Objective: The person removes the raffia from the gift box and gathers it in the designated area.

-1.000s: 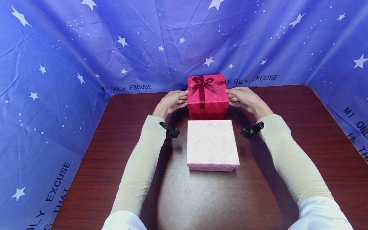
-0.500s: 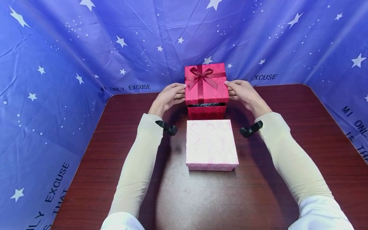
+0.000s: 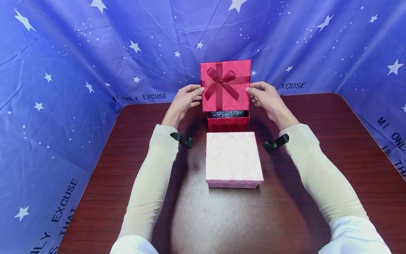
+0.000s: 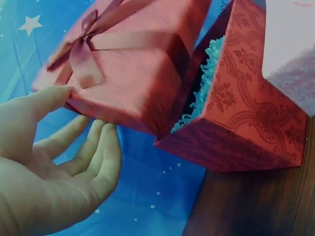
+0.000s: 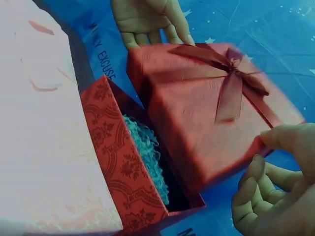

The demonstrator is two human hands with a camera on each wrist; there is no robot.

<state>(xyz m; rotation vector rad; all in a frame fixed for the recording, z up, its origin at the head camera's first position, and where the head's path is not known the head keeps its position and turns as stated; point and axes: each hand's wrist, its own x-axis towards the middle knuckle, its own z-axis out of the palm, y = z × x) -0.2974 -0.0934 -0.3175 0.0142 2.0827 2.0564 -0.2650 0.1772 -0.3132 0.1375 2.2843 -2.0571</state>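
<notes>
A red lid (image 3: 226,86) with a dark red ribbon bow is held up and tilted above its red patterned box base (image 3: 228,123). My left hand (image 3: 194,98) pinches the lid's left edge, thumb on top and fingers beneath (image 4: 83,125). My right hand (image 3: 256,96) pinches the right edge the same way (image 5: 268,162). Teal shredded paper (image 5: 147,152) fills the open base. The lid's front edge is clear of the base; whether its back edge touches I cannot tell.
A closed pale pink box (image 3: 233,158) sits on the dark wooden table (image 3: 333,141) directly in front of the red base, nearly touching it. A blue star-printed cloth (image 3: 95,53) walls the table at the back and both sides.
The lid has come off the red base: it rose over the last second and tipped its top toward me, exposing the shredded paper. Both hands rose with it.
</notes>
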